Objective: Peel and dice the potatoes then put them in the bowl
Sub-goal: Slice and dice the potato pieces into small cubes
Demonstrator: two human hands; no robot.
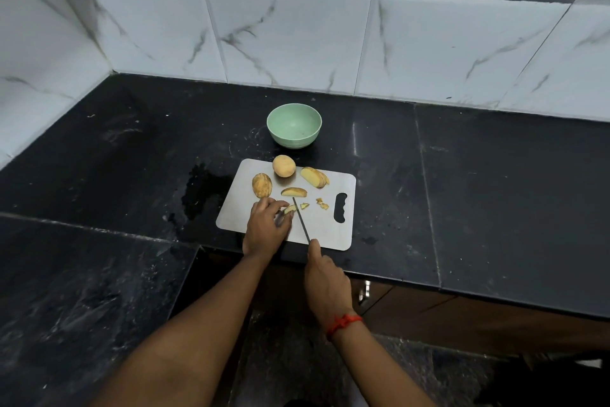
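a steel cutting board (330, 228) lay on the black surface (495, 192) in the middle of the frame. the left hand (265, 225) rested on the board's lower left part, its fingertips (286, 212) pressed down on a potato slice (290, 208). the right hand (325, 281), at lower centre with a red thread (343, 324) on the wrist, had its grip closed round the handle of a knife (301, 218), the blade running up the frame and lying just right of that slice. small cut bits (321, 203) lay to the right of the blade. above them sat another slice (293, 191), a stack of slices (315, 176) at the board's upper right, a part-peeled potato (261, 185) at its left, and a whole round potato (284, 165) at its top edge. the green bowl (293, 124) stood above the board, apart from it, with no potato in it.
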